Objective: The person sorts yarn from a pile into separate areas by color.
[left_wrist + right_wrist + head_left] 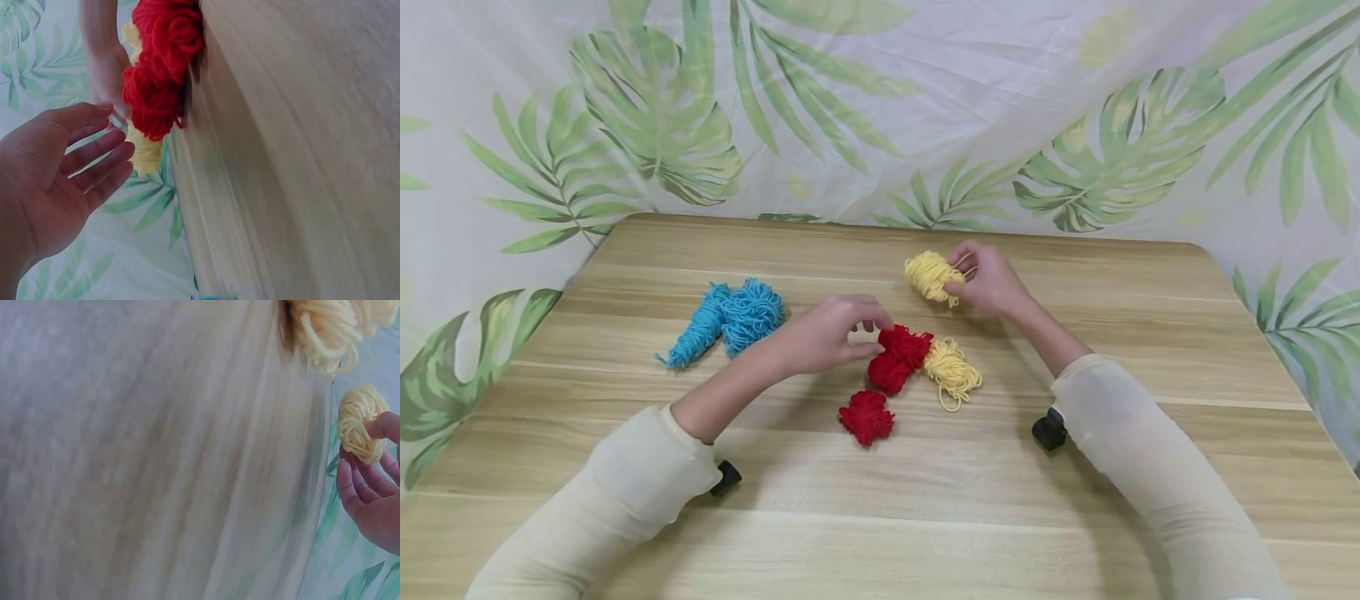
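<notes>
My right hand (pixel 992 282) pinches a yellow yarn bundle (pixel 929 275) by its right end, over the far part of the table. In the right wrist view the thumb lies across this bundle (pixel 359 419), with the fingers below it. My left hand (pixel 829 335) is beside a red yarn bundle (pixel 897 360), fingers loosely bent and thumb apart, the fingertips right at its edge. Nothing shows in the left palm (pixel 50 181) in the left wrist view. A second yellow bundle (pixel 952 371) touches the red one's right side, and another red bundle (pixel 867 418) lies nearer.
Two blue yarn bundles, a rounded one (pixel 756 310) and a long tapered one (pixel 696 332), lie side by side at the left. The wooden table (pixel 925 525) runs back to a leaf-patterned cloth (pixel 865 100). Black wrist cameras hang under both sleeves.
</notes>
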Demonstrator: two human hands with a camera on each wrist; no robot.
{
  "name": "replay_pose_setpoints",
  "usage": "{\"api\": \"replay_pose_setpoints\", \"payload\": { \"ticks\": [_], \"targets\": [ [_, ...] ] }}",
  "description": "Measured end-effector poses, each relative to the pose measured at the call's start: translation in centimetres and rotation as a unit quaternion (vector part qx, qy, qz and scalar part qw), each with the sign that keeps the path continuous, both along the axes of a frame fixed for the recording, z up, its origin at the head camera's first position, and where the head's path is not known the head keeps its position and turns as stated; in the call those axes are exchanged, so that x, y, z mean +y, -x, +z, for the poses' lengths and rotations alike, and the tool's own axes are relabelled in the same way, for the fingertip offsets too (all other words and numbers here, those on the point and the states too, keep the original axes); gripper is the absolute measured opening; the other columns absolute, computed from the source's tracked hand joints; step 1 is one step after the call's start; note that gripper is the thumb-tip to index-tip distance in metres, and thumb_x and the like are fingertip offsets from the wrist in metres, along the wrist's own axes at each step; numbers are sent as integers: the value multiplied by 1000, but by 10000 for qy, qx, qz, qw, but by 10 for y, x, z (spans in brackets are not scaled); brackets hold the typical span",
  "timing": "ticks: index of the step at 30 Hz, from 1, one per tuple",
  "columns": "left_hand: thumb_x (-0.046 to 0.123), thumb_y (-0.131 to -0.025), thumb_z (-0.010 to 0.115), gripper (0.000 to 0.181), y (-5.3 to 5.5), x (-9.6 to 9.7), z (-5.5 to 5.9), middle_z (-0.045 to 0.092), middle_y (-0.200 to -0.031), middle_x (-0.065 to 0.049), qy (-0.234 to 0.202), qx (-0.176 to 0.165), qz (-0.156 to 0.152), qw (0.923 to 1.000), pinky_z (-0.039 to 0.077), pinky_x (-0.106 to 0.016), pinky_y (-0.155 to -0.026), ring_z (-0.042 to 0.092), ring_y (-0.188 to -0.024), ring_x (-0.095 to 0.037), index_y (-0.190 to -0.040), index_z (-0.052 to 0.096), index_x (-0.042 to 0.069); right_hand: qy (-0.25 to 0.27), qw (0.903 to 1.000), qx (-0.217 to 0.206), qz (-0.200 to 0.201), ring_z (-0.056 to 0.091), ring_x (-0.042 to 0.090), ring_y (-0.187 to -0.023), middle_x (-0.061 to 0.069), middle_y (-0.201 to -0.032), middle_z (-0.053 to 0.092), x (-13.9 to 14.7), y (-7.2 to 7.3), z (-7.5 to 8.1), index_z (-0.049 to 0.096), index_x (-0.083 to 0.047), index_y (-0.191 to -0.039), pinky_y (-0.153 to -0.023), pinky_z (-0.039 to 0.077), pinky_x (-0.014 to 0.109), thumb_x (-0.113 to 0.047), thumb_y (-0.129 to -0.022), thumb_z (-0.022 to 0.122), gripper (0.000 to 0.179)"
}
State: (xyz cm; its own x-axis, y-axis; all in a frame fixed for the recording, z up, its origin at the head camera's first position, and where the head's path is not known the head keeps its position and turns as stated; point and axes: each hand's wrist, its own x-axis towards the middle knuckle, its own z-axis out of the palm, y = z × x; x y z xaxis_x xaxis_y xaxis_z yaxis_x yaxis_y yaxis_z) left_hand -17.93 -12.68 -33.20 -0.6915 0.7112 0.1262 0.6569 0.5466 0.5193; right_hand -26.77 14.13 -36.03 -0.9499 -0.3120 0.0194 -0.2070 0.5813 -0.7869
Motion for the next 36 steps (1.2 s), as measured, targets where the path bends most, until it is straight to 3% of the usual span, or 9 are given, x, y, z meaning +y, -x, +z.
{"api": "replay_pose_setpoints", "payload": {
  "ticks": [10,21,30,36],
  "targets": [
    [5,-91,79,25,3,20,-6,72,-113,-13,-215,365,-290,9987,55,-40,-99,68,-108,-26,-114,73,-2,-6,9995,84,-319,63,39,-107,27,-118,62,13,8,-4,58,7,-120,-98,54,47,-2,-88,75,37],
    [5,-89,80,26,7,37,-11,72,-114,-15,-227,509,-704,9960,52,-40,-104,67,-113,-29,-113,73,-4,-191,9985,183,-487,64,40,-105,27,-117,62,28,12,-7,58,7,-119,-95,54,47,-3,-88,75,36],
    [9,-91,80,30,8,47,-18,72,-121,-13,0,146,-800,9967,48,-37,-109,64,-120,-27,-118,73,-1,-285,9978,181,-573,64,38,-104,27,-118,62,34,11,-3,58,6,-118,-92,53,44,-4,-89,75,35],
    [8,-91,80,31,9,52,-24,71,-125,-13,82,123,-948,9954,46,-38,-111,62,-124,-28,-120,73,0,-299,9974,176,-634,63,37,-105,28,-118,62,37,12,-4,58,7,-118,-91,53,43,-3,-89,75,35]
  ]
}}
